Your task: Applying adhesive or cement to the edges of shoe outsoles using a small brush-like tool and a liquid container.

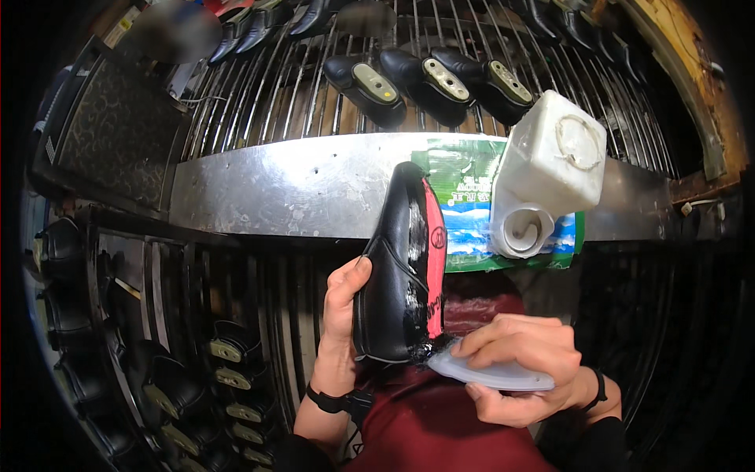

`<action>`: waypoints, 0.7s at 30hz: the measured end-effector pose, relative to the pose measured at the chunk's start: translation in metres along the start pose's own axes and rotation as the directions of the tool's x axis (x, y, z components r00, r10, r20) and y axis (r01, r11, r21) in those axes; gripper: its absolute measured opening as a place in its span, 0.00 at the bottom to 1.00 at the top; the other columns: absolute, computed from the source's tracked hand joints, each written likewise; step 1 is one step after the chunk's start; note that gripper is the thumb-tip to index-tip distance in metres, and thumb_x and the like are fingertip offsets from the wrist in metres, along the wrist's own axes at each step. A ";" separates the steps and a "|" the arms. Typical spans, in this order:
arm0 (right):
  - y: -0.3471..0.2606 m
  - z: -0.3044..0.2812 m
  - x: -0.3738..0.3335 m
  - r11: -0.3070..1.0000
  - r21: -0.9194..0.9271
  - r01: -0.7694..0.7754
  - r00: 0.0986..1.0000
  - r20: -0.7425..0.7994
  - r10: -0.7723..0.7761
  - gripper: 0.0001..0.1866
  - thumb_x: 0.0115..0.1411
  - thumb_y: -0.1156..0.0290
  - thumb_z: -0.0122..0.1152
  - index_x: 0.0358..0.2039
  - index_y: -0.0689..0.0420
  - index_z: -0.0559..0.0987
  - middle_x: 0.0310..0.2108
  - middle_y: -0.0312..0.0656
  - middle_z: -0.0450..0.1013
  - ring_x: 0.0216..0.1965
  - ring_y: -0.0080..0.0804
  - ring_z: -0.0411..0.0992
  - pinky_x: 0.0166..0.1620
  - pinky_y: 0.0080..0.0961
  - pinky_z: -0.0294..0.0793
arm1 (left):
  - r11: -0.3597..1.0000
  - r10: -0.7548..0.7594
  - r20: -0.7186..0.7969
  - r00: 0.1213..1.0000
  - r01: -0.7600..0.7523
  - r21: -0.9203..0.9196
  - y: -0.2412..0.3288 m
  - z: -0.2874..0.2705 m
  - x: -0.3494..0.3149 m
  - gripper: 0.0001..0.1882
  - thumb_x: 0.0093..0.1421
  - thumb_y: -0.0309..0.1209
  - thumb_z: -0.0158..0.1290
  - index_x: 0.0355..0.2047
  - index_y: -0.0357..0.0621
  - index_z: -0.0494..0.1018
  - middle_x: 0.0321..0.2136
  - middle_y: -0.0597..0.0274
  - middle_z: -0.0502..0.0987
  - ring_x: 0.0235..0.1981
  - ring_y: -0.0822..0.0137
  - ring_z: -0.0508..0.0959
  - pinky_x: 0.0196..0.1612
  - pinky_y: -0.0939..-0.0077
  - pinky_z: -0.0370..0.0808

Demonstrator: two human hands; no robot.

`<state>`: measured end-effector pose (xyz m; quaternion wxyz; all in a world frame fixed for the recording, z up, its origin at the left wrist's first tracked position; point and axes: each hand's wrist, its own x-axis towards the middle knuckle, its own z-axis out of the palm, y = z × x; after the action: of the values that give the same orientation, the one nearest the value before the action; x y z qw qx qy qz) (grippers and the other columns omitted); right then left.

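My left hand (344,303) is closed around the side of a black leather shoe upper (385,295), held upright with its toe pointing away. A pink strip (436,275) with dark markings runs along its bottom, bordered by a wet, shiny black band. In my right hand (525,354) is a brush with a pale, translucent plastic handle (491,373). Its dark bristle end touches the heel at the bottom edge of the shoe. Fingers lie over the top of the handle, with the thumb below it.
A white plastic container (543,169) with a round opening rests on a green and blue printed sheet (464,177) on the metal ledge (275,185). Beyond, several black shoes (429,82) lie on metal rods. More shoes fill a rack (236,354) at lower left.
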<state>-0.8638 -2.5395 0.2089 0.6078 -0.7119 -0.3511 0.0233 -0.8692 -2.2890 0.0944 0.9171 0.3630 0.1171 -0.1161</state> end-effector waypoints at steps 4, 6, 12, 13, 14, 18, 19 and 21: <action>-0.007 -0.014 0.018 1.000 0.008 0.003 0.999 0.046 -0.003 0.13 0.39 0.80 0.69 0.29 0.64 0.81 0.33 0.52 0.82 0.31 0.41 0.82 0.35 0.29 0.82 | 0.891 -0.183 -0.021 0.983 0.157 -0.427 -0.002 0.027 -0.001 0.25 0.76 0.44 0.44 0.60 0.34 0.72 0.50 0.45 0.82 0.45 0.55 0.86 0.48 0.59 0.85; -0.003 -0.021 0.026 0.999 0.008 0.037 0.999 0.034 -0.038 0.14 0.38 0.80 0.68 0.29 0.64 0.81 0.33 0.52 0.82 0.31 0.42 0.82 0.36 0.30 0.82 | 0.894 -0.126 0.001 0.992 0.114 -0.434 -0.004 0.034 0.001 0.26 0.76 0.45 0.44 0.61 0.35 0.72 0.51 0.47 0.82 0.47 0.55 0.85 0.50 0.58 0.85; 0.027 -0.041 0.054 0.989 0.081 0.122 0.992 -0.023 -0.121 0.16 0.39 0.83 0.61 0.33 0.69 0.80 0.36 0.54 0.82 0.37 0.44 0.83 0.42 0.31 0.83 | 0.931 0.316 -0.080 0.945 -0.293 0.219 -0.014 0.037 0.009 0.20 0.78 0.38 0.42 0.60 0.38 0.72 0.51 0.58 0.81 0.49 0.66 0.83 0.54 0.69 0.81; 0.041 -0.048 0.061 0.988 -0.014 0.151 0.988 -0.016 -0.152 0.15 0.42 0.83 0.61 0.35 0.70 0.80 0.37 0.53 0.83 0.39 0.41 0.84 0.45 0.32 0.83 | 0.930 0.317 -0.075 0.946 -0.294 0.222 -0.015 0.034 0.009 0.20 0.78 0.38 0.42 0.60 0.38 0.72 0.51 0.58 0.81 0.49 0.66 0.83 0.54 0.69 0.81; 0.049 -0.046 0.064 0.996 0.091 0.016 0.989 -0.151 -0.002 0.15 0.44 0.82 0.62 0.36 0.70 0.80 0.38 0.53 0.83 0.40 0.39 0.83 0.47 0.33 0.83 | 0.973 0.227 -0.139 0.964 -0.217 0.085 -0.013 0.038 0.009 0.20 0.78 0.38 0.41 0.60 0.38 0.72 0.51 0.58 0.81 0.49 0.67 0.83 0.54 0.70 0.80; 0.057 -0.041 0.048 0.813 0.581 -0.028 0.967 -0.190 0.170 0.13 0.46 0.80 0.65 0.35 0.70 0.80 0.39 0.55 0.83 0.41 0.37 0.83 0.48 0.37 0.84 | 0.992 0.072 -0.211 0.975 -0.092 -0.089 -0.003 0.053 0.004 0.26 0.76 0.45 0.43 0.60 0.36 0.72 0.53 0.55 0.81 0.49 0.61 0.83 0.55 0.65 0.80; 0.062 -0.041 0.050 0.801 0.597 0.046 0.999 -0.042 -0.026 0.10 0.45 0.81 0.65 0.30 0.70 0.81 0.35 0.56 0.83 0.38 0.37 0.84 0.45 0.36 0.84 | 0.986 0.163 -0.136 0.977 -0.164 0.003 -0.004 0.048 -0.005 0.27 0.74 0.47 0.46 0.61 0.36 0.72 0.53 0.53 0.81 0.49 0.59 0.83 0.55 0.64 0.80; 0.073 -0.035 0.046 0.852 0.523 0.006 1.000 -0.018 0.003 0.10 0.46 0.80 0.65 0.30 0.71 0.82 0.34 0.55 0.84 0.35 0.33 0.83 0.43 0.27 0.83 | 0.964 -0.012 -0.182 0.983 -0.037 -0.264 -0.003 0.046 -0.010 0.31 0.69 0.47 0.51 0.62 0.35 0.70 0.53 0.50 0.81 0.49 0.58 0.84 0.56 0.63 0.80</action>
<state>-0.7790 -2.5458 0.1720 0.7817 -0.5196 -0.3266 0.1110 -0.8736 -2.3212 0.1283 0.9437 0.2465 0.2126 -0.0597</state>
